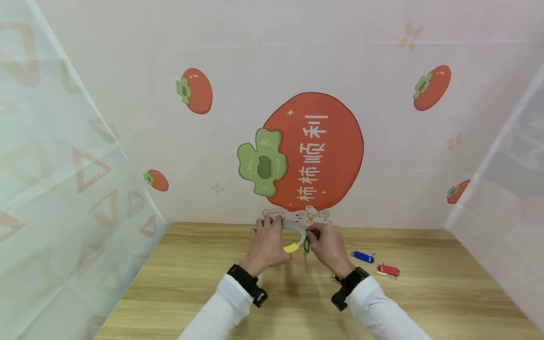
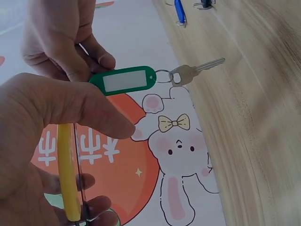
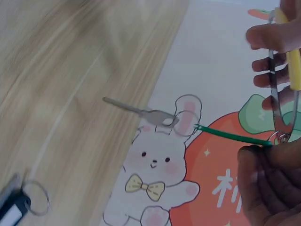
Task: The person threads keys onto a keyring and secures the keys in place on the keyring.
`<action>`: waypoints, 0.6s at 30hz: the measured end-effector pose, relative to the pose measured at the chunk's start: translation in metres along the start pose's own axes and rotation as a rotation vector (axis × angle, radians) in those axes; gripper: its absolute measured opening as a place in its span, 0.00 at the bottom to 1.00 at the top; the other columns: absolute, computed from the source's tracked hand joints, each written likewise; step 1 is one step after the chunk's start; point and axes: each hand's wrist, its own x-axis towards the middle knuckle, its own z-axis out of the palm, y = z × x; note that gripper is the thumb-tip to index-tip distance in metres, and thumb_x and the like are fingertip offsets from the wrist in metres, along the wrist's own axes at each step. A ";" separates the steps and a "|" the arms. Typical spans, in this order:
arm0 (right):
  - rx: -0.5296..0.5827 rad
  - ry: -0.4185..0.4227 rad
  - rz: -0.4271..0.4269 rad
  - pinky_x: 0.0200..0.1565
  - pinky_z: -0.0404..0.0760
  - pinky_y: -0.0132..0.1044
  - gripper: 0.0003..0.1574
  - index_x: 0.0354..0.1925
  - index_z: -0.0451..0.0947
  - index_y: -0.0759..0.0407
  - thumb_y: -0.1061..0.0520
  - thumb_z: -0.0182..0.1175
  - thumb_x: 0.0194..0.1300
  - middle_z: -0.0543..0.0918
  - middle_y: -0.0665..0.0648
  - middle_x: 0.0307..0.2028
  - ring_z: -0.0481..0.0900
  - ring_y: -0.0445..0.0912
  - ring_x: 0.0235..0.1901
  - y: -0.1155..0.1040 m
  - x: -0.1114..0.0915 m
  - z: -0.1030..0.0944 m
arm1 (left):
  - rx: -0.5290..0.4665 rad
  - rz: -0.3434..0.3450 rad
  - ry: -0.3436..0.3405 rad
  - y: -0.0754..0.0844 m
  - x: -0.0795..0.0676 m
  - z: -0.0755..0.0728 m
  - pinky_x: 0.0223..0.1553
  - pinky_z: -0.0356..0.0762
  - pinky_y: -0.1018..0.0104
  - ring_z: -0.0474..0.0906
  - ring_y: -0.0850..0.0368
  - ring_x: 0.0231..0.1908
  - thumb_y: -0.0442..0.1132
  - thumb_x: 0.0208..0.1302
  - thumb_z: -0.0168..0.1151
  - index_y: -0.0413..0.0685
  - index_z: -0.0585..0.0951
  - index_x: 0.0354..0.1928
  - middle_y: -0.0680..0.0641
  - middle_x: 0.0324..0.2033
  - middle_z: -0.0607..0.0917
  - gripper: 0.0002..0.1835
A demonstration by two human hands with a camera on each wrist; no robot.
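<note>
My left hand [image 1: 265,243] holds a large curved metal ring [image 1: 303,236] with a yellow sleeve [image 1: 291,248], raised above the table. Close at its right side, my right hand [image 1: 327,245] pinches one end of a green key tag [image 2: 124,80] with a white label. From the tag's other end a key [image 2: 186,75] dangles on a thin split ring [image 2: 163,76]. In the right wrist view, a small wire loop [image 3: 282,137] shows right where the fingertips meet the metal ring. The right fingers partly hide that end of the tag.
On the wooden table [image 1: 191,283], to the right, lie a blue key tag [image 1: 363,256] and a red key tag [image 1: 388,270], with keys. A dark key tag [image 3: 14,209] lies near the right wrist, mostly hidden in the head view. A printed cloth backdrop [image 1: 233,47] stands behind the table.
</note>
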 end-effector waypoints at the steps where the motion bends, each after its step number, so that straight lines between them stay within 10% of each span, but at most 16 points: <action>1: -0.014 0.008 -0.030 0.26 0.79 0.34 0.03 0.33 0.87 0.63 0.67 0.68 0.63 0.85 0.53 0.25 0.79 0.39 0.22 0.000 0.000 0.000 | -0.002 0.000 -0.007 0.000 0.000 0.000 0.45 0.71 0.41 0.68 0.34 0.54 0.45 0.37 0.81 0.39 0.71 0.66 0.32 0.57 0.72 0.50; 6: -0.004 -0.004 -0.046 0.26 0.79 0.33 0.02 0.34 0.87 0.63 0.67 0.68 0.63 0.85 0.53 0.25 0.80 0.38 0.22 0.002 0.001 -0.001 | -0.017 -0.007 -0.022 -0.002 0.000 -0.002 0.46 0.70 0.42 0.68 0.34 0.54 0.45 0.38 0.81 0.40 0.71 0.67 0.32 0.58 0.72 0.49; 13: 0.287 -0.109 0.283 0.29 0.84 0.37 0.06 0.41 0.86 0.69 0.67 0.65 0.66 0.85 0.56 0.28 0.84 0.45 0.24 0.001 0.000 0.000 | 0.032 -0.005 0.024 0.001 0.000 0.003 0.44 0.71 0.42 0.70 0.36 0.52 0.45 0.36 0.82 0.39 0.72 0.65 0.32 0.57 0.73 0.49; 18: 0.343 -0.105 0.341 0.30 0.84 0.37 0.07 0.41 0.86 0.70 0.68 0.64 0.66 0.85 0.58 0.29 0.86 0.53 0.27 0.001 0.002 0.000 | 0.034 -0.010 0.039 0.003 -0.001 0.004 0.44 0.72 0.40 0.70 0.35 0.52 0.45 0.36 0.82 0.38 0.73 0.64 0.32 0.56 0.73 0.48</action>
